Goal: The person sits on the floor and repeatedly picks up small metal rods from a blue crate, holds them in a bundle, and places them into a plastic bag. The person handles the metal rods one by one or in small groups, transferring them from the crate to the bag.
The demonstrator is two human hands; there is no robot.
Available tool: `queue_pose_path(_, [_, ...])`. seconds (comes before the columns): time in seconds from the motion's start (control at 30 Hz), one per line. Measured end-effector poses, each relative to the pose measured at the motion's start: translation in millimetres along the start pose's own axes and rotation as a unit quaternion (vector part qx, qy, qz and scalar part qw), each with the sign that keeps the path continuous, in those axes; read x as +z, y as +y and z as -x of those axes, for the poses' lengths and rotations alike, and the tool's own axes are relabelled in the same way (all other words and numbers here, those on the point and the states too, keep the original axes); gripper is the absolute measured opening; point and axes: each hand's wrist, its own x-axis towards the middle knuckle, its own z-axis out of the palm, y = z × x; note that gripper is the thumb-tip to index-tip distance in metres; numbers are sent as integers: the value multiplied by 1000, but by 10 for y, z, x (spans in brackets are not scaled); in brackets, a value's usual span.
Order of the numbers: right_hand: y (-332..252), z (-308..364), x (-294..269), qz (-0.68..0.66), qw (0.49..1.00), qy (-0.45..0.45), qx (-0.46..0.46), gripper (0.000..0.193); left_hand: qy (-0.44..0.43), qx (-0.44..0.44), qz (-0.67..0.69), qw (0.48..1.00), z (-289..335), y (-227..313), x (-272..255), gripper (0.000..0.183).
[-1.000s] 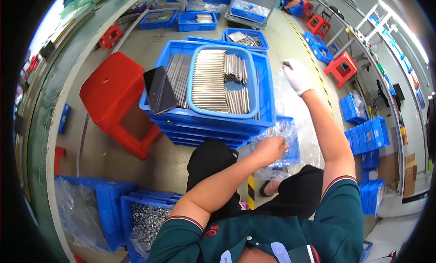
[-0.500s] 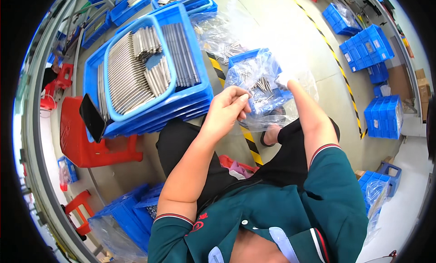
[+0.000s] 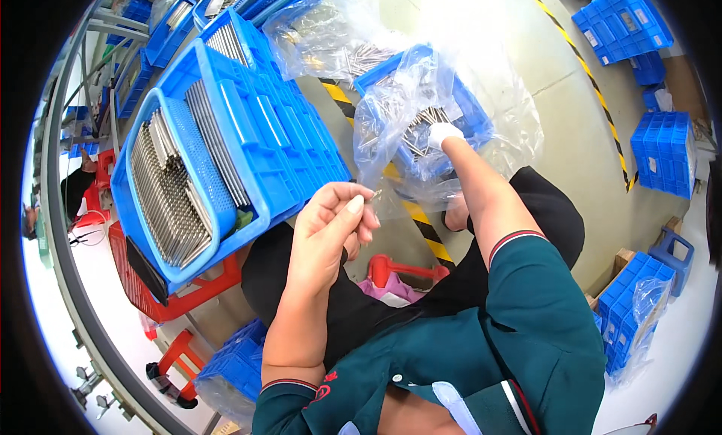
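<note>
My left hand [image 3: 331, 224] is raised in front of my lap, thumb and fingers pinched together. A tiny thin thing shows at its fingertips, too small to name. My right hand [image 3: 445, 135], in a white glove, reaches down into a blue crate [image 3: 477, 113] lined with a clear plastic bag [image 3: 374, 130]. It is at a heap of loose metal rods [image 3: 418, 127] there; its fingers are hard to make out. To the left, a light-blue basket [image 3: 218, 202] holds rows of metal rods [image 3: 162, 202] and sits in a blue crate on a stack.
A red stool [image 3: 203, 296] stands under the stacked crates, with a dark flat panel [image 3: 147, 272] at their near edge. More rods [image 3: 366, 59] lie on plastic beyond the lined crate. Blue crates [image 3: 662, 153] stand at the right, past yellow-black floor tape [image 3: 594, 81].
The view has shifted, and the stacked crates now appear tilted further left. My right hand has moved over the rods in the lined crate. My left hand stays pinched, now nearer the stack.
</note>
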Motion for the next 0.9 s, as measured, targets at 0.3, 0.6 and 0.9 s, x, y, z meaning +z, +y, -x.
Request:
queue_pose_path(0.3, [56, -197, 206, 263, 942, 48, -201, 22, -28, -8, -11, 1000, -56, 12, -22, 19])
queue_pose_path(0.6, [-13, -335, 383, 176, 967, -131, -129, 34, -15, -20, -25, 999, -94, 51, -4, 19])
queue_pose_path(0.9, [24, -368, 351, 99, 963, -251, -26, 38, -16, -29, -31, 999, -123, 49, 18, 19])
